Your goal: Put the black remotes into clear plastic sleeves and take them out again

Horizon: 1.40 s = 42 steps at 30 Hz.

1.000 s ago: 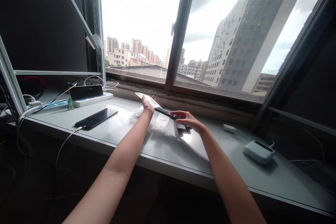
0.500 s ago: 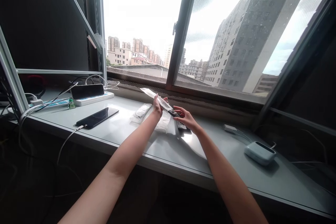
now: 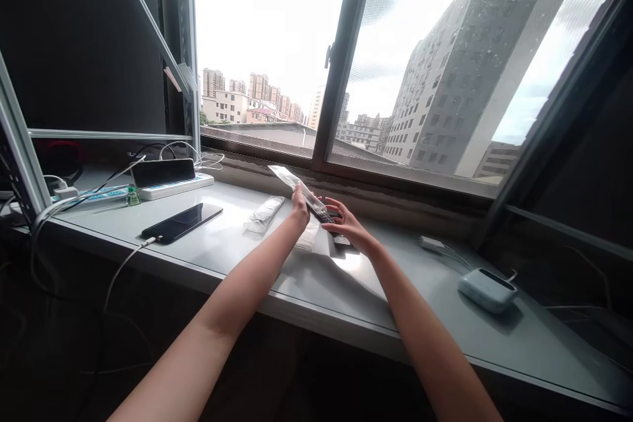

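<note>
A slim dark remote control [image 3: 323, 215] with rows of buttons is held tilted above the table. Its upper part is covered by a clear plastic sleeve [image 3: 287, 177], whose flattened end sticks up past my left hand [image 3: 299, 203]. That hand is closed around the sleeve and remote. At the lower end, my right hand [image 3: 349, 224] has its thumb and curved fingers on either side of the remote; the exact contact is partly hidden. Beneath the hands lies a clear plastic packet [image 3: 307, 237], with a dark item [image 3: 342, 242] beside it. Another crumpled packet [image 3: 264, 214] lies to the left.
A black phone [image 3: 182, 223] with a white cable lies on the left of the table [image 3: 316, 297]. Behind it are another phone [image 3: 164, 173], a power strip [image 3: 178, 186] and a small green bottle [image 3: 132, 196]. Rightward sit a pale blue device [image 3: 487, 290] and a white plug [image 3: 432, 244].
My left hand has shifted slightly right and down along the sleeve. More of the remote's button face shows, and my right hand's fingers have spread a little wider around its lower end.
</note>
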{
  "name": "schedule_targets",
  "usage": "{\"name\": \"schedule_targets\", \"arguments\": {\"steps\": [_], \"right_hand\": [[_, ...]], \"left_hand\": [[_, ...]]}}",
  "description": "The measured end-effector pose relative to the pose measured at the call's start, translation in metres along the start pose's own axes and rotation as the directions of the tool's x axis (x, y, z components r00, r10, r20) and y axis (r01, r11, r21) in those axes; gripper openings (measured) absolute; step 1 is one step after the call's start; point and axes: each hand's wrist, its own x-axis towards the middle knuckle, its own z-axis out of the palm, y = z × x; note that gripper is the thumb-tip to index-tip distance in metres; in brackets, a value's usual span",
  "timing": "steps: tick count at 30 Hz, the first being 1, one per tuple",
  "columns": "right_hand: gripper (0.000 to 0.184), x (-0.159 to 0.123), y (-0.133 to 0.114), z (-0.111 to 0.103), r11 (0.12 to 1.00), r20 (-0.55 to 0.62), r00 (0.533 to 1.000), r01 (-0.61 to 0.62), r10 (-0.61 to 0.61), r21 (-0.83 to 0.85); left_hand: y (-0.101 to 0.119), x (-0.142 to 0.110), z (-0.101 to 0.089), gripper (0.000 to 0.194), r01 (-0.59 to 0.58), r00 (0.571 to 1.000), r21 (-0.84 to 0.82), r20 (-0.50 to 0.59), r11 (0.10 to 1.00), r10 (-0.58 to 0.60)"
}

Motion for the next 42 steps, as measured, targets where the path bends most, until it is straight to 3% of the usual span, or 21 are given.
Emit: {"name": "schedule_targets", "arguments": {"steps": [5,14,21,27,34,39,42], "right_hand": [[0.091,-0.005,-0.008,0.001,0.982,0.159,0.987,-0.007,-0.024,0.189],[0.094,-0.007,-0.012,-0.002,0.966,0.183,0.982,-0.010,-0.039,0.260],[0.087,-0.004,-0.006,-0.002,0.983,0.056,0.998,0.014,-0.025,0.181],[0.088,0.000,-0.003,-0.005,0.998,-0.075,0.996,0.042,-0.039,0.041],[0.103,0.004,0.002,-0.006,0.998,-0.116,0.993,0.041,-0.035,0.048],[0.088,0.004,-0.002,-0.005,0.993,-0.114,0.990,0.094,-0.085,0.070],[0.080,0.003,-0.003,-0.003,0.988,-0.116,0.987,0.120,-0.108,0.098]], "left_hand": [[0.011,0.006,-0.004,0.048,0.046,0.998,-0.102,-0.037,0.994,-0.050],[0.013,0.013,-0.005,0.048,0.076,0.997,-0.191,0.016,0.979,-0.075],[0.015,0.005,-0.003,0.051,0.062,0.998,-0.183,0.039,0.981,-0.056],[0.004,-0.001,0.004,0.054,0.059,0.974,-0.032,0.220,0.998,-0.051],[-0.010,-0.001,0.002,0.044,-0.013,0.910,0.199,0.409,0.980,-0.071],[-0.012,0.000,-0.001,0.047,0.078,0.844,0.228,0.503,0.971,-0.186],[-0.011,0.001,0.001,0.051,0.091,0.863,0.156,0.481,0.984,-0.156]]}}
